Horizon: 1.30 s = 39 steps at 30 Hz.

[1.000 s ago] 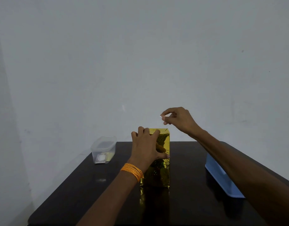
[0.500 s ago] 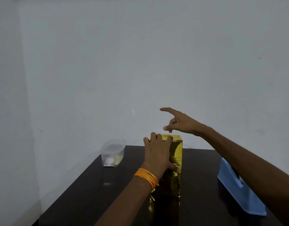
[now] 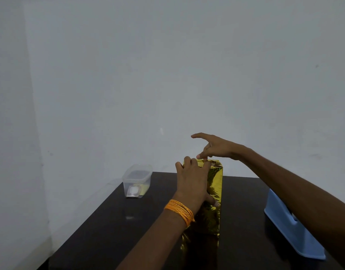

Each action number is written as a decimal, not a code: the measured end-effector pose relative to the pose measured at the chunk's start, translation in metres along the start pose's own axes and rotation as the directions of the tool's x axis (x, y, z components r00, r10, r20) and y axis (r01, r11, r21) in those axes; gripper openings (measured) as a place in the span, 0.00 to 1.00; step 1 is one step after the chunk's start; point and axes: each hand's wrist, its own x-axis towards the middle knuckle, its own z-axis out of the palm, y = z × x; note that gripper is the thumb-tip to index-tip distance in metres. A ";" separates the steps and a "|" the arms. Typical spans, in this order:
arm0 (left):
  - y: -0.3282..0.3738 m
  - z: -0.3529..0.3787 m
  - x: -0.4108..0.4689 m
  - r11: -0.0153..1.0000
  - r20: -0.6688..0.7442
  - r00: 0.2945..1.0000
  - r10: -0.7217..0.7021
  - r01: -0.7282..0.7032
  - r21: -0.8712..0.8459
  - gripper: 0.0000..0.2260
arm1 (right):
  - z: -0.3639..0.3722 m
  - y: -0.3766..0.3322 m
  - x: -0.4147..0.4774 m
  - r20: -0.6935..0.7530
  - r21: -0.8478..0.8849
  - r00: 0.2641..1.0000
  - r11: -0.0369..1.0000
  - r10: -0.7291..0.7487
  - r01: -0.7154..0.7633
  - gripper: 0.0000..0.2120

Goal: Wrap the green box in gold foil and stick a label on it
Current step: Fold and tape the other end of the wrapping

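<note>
The box (image 3: 212,191) stands upright in the middle of the dark table (image 3: 128,240), and gold foil (image 3: 214,217) covers every side that shows. The left hand (image 3: 192,182) holds it as before: palm on the near side, fingers bent over the top edge, thumb across the front.

The change is in the right hand (image 3: 216,148). A second ago it pinched something small and pale above the box. Now it is lower, at 12 o'clock over the top, with the forefinger stretched toward 9 o'clock and one lower fingertip touching the foil. It grips nothing I can see. Whether a piece of tape is under that fingertip I cannot tell.

I judge the top fold is being fixed, so the wrapping is nearly finished and the label remains. A clear container (image 3: 136,180) stands at 10 o'clock from the box, and a blue dispenser (image 3: 288,227) at 4 o'clock.
</note>
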 end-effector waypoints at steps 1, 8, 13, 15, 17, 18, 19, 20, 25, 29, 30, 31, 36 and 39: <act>0.000 0.000 0.000 1.000 0.001 1.000 0.000 0.000 0.000 0.51 | 0.000 0.000 0.001 0.003 -0.017 1.000 1.000 0.001 -0.001 0.36; -0.001 0.001 0.000 1.000 -0.005 1.000 0.002 -0.003 -0.008 0.51 | -0.006 -0.003 0.014 0.080 -0.217 0.993 0.974 0.083 -0.064 0.37; 0.000 0.001 0.000 1.000 0.003 1.000 -0.004 0.004 0.016 0.53 | -0.009 0.000 0.022 0.090 -0.272 0.968 0.940 0.235 -0.204 0.37; 0.000 0.001 0.000 1.000 -0.004 1.000 -0.004 0.004 0.016 0.52 | -0.014 -0.003 0.018 0.048 -0.332 0.963 0.914 0.264 -0.234 0.39; -0.001 0.002 0.001 1.000 -0.011 1.000 -0.007 0.008 0.017 0.53 | -0.017 0.000 0.010 -0.011 -0.431 0.956 0.861 0.295 -0.270 0.40; -0.002 0.003 0.001 1.000 -0.009 1.000 -0.010 0.010 0.019 0.55 | -0.017 0.004 0.007 -0.038 -0.436 0.947 0.847 0.319 -0.303 0.40; -0.002 0.003 0.000 1.000 -0.008 1.000 -0.009 0.009 0.020 0.56 | -0.016 0.010 0.003 -0.062 -0.402 0.940 0.854 0.335 -0.330 0.39; -0.002 0.002 0.000 1.000 -0.007 1.000 -0.008 0.008 0.022 0.57 | -0.013 0.018 0.000 -0.085 -0.334 0.937 0.877 0.338 -0.346 0.39; -0.001 0.001 0.001 1.000 -0.009 1.000 0.004 -0.004 0.025 0.52 | 0.012 0.042 -0.019 -0.188 0.237 0.917 0.922 0.352 -0.306 0.23; -0.002 0.006 0.001 1.000 -0.046 0.999 -0.008 0.008 0.011 0.54 | 0.032 0.043 -0.025 -0.104 0.409 0.927 0.865 0.361 -0.291 0.13; -0.002 0.008 0.001 1.000 -0.060 0.998 -0.005 0.005 0.002 0.54 | 0.036 0.045 -0.025 -0.110 0.435 0.922 0.852 0.371 -0.291 0.10; -0.002 0.009 0.000 1.000 -0.081 0.997 0.003 -0.004 -0.007 0.54 | 0.039 0.047 -0.025 -0.113 0.476 0.915 0.829 0.387 -0.292 0.09; -0.015 -0.009 0.011 0.886 -0.056 0.992 -0.113 0.075 -0.458 0.43 | 0.044 0.051 -0.027 -0.054 0.624 0.902 0.720 0.428 -0.304 0.12; -0.038 -0.022 0.032 0.494 0.070 0.959 -0.276 0.204 -0.845 0.29 | 0.045 0.050 -0.029 -0.031 0.667 0.911 0.688 0.411 -0.287 0.15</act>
